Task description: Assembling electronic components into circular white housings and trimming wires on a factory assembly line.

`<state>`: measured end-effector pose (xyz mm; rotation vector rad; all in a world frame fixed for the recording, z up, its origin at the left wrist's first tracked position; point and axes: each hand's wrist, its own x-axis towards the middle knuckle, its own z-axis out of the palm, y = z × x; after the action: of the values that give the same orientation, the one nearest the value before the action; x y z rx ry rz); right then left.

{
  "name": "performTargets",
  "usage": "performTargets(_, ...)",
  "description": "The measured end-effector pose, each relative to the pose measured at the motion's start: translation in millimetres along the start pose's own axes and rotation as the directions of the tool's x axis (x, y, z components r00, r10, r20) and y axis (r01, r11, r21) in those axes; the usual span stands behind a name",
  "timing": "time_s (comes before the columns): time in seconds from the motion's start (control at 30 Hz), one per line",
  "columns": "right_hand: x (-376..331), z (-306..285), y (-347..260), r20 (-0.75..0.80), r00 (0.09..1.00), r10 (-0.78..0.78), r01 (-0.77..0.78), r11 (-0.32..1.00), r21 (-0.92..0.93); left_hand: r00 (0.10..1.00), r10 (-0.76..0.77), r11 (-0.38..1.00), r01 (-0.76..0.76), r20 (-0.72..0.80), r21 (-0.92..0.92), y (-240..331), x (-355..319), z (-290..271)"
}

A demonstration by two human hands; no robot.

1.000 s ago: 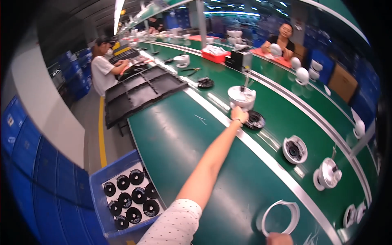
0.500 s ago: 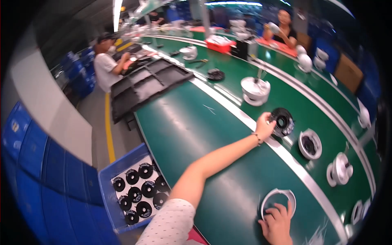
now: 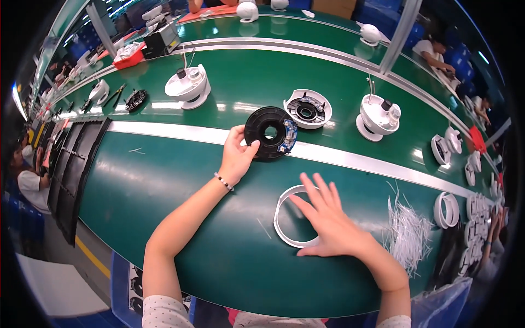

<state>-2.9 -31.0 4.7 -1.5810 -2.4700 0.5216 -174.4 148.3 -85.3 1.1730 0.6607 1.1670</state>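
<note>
Head view. My left hand [image 3: 236, 158] pinches the near-left rim of a black disc [image 3: 269, 133], thumb on top and fingers curled beneath its edge. The disc is round, matt black plastic with a centre hole and a small blue board on its right edge; it lies over the pale strip [image 3: 350, 159] that runs across the green belt [image 3: 164, 186].

My right hand [image 3: 328, 218] is spread flat, fingers splayed, palm down on a white ring [image 3: 284, 218]. The ring is a thin, smooth plastic hoop lying flat on the belt, near and right of the disc; my fingers cover its right side. It grips nothing.

The belt is smooth, glossy and dark green, curving in the lens. Just beyond the disc sits a white round housing [image 3: 307, 109] with a dark interior. Far left stands a white domed unit [image 3: 188, 87] with wires; to the right stands a similar unit [image 3: 377, 116]. A heap of thin white strips [image 3: 407, 229] lies right of my right hand. More white rings [image 3: 448, 210] lie at the far right.

On the far left, black moulded trays [image 3: 71, 169] lie beside the belt. A red tray [image 3: 129, 57] sits far back left. Near the lower edge, a blue bin [image 3: 121, 279] holds black round parts. Other people sit at both sides.
</note>
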Motion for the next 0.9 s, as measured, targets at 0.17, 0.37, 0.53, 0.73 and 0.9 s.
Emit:
performTargets(0.17, 26.0, 11.0, 18.9, 0.030, 0.997, -0.071, 0.069, 0.996, 0.065, 1.000, 0.000, 1.000, 0.000, -0.005, 0.004, -1.2, -5.6, -6.9)
performTargets(0.37, 57.5, 31.3, 37.9, -0.438, 0.758, 0.483, 0.053, 0.624, 0.780, 0.983, 0.183, 0.982, -0.183, 0.008, 0.046, -3.0, -19.4, -11.6)
performTargets(0.53, 94.8, 33.6, 24.4, -0.409, 0.703, 0.582, 0.143, 0.448, 0.882, 0.987, 0.097, 0.995, -0.098, 0.131, -0.002, -4.1, -47.3, 11.5)
performTargets(0.73, 121.3, 46.6, -7.1, -0.602, 0.694, 0.396, 0.219, 0.680, 0.700, 0.744, -0.198, 0.700, 0.563, 0.638, -0.440, 50.7, -52.8, -24.0)
performTargets(0.9, 126.9, 51.8, -28.5, -0.608, 0.738, 0.293, 0.066, 0.865, 0.497, 0.804, -0.424, 0.598, 0.594, 0.416, -0.538, 55.5, -41.2, -26.6)
